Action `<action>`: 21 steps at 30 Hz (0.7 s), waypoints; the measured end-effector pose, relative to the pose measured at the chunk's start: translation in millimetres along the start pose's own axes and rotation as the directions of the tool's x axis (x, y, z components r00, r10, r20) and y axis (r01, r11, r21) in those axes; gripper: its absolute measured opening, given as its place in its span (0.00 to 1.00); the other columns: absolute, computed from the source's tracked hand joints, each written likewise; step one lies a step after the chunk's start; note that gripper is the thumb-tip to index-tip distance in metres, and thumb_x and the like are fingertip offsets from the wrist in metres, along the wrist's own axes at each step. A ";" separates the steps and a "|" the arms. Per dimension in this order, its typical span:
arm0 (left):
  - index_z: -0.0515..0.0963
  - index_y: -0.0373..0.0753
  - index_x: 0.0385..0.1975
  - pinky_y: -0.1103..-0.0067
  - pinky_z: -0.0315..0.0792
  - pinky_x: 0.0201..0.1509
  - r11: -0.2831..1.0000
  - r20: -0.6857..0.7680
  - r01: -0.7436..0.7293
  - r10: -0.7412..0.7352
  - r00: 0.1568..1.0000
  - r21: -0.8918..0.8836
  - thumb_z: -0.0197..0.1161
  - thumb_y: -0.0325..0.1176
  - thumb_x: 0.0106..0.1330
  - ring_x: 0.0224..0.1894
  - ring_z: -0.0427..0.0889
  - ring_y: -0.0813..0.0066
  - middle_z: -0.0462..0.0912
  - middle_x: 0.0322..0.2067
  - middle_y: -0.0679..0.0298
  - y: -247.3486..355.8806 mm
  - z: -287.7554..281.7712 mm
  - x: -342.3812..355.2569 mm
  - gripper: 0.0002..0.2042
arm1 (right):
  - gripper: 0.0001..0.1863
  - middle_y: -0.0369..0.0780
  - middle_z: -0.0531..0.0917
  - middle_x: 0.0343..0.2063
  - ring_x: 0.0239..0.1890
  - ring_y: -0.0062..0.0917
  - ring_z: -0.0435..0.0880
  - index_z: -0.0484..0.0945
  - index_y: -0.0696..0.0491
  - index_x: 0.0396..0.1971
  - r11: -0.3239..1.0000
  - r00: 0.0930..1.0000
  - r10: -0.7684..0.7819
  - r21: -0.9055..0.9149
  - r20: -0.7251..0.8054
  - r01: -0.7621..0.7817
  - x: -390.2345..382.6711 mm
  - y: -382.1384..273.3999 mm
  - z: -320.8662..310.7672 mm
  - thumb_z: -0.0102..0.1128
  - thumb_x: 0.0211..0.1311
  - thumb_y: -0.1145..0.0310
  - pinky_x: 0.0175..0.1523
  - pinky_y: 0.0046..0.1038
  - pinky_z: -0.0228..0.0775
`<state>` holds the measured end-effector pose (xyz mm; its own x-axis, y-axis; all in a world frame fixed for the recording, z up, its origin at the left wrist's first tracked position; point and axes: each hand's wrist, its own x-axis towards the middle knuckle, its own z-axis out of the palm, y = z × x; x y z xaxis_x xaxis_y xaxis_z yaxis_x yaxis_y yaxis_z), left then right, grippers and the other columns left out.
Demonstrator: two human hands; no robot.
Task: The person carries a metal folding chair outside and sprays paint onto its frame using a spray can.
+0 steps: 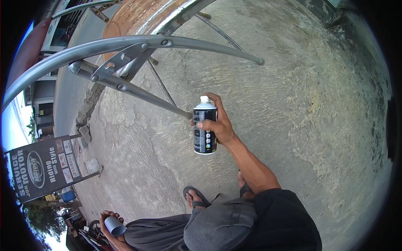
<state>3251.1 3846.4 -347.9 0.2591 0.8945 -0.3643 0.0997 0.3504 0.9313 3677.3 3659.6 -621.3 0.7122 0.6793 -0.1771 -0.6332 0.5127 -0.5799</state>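
- Near the middle of the view, grips a black spray can [204, 144] upright in the right hand [220, 125], clamped around the body, with the thumb [206, 125] across the front
- Has the forefinger [217, 101] of that hand raised behind the white nozzle [204, 99]; cannot tell contact between fingertip and nozzle
- At the lower left, holds a hollow blue-grey cup [114, 226] in the left hand [106, 224], with fingers curled around it and the mouth toward the lower right (well apart from the spray can)
- Just left of the can, has the lower end of a straight grey metal tube [155, 100], slanting up to a bolted bracket [133, 53] on a long curved silver tube [125, 41]
- Above that, has a worn orange-brown board [134, 21] with a pale metal edge, and thin metal struts [161, 82] over rough concrete ground [268, 104]
- Below the can, has dark sandals [201, 203] on the feet [192, 197], with dark clothing [284, 213] and a rounded grey cloth shape [222, 228] near the lower edge
- Off to the left, has a dark signboard [58, 167] slanting beside a whitish block [91, 166], with a blue drum [68, 195] and a green tree [42, 217] near the rim
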 end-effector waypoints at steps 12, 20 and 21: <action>0.78 0.34 0.45 0.66 0.86 0.41 0.994 -0.040 0.078 -0.075 0.996 0.079 0.55 0.43 0.79 0.42 0.85 0.61 0.83 0.37 0.57 3.6 15.8 19.8 0.16 | 0.50 0.52 0.82 0.50 0.52 0.42 0.84 0.62 0.49 0.69 0.739 0.963 0.180 -0.619 -0.200 -0.267 18.3 39.5 -58.8 0.75 0.42 0.61 0.58 0.41 0.75; 0.77 0.35 0.43 0.66 0.86 0.39 0.990 -0.034 0.079 -0.075 0.997 0.121 0.55 0.43 0.79 0.41 0.84 0.62 0.82 0.37 0.57 0.4 32.2 16.8 0.15 | 0.46 0.54 0.81 0.50 0.49 0.48 0.84 0.66 0.48 0.67 0.652 0.950 0.268 -0.696 -0.159 -0.301 24.3 74.6 -59.2 0.75 0.43 0.62 0.56 0.46 0.77; 0.77 0.35 0.43 0.66 0.86 0.39 0.992 -0.031 0.066 -0.063 0.998 0.108 0.55 0.43 0.79 0.41 0.84 0.62 0.82 0.37 0.57 -2.4 39.1 18.4 0.15 | 0.44 0.54 0.79 0.51 0.50 0.46 0.83 0.66 0.50 0.66 0.615 0.980 0.110 -0.763 -0.166 -0.198 9.4 92.6 -65.3 0.75 0.45 0.63 0.55 0.45 0.77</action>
<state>3293.2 3851.2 -356.8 0.2226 0.8787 -0.4224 0.2197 0.3769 0.8998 3645.2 3679.2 -728.6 0.6783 0.6351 -0.3695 -0.2994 -0.2203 -0.9283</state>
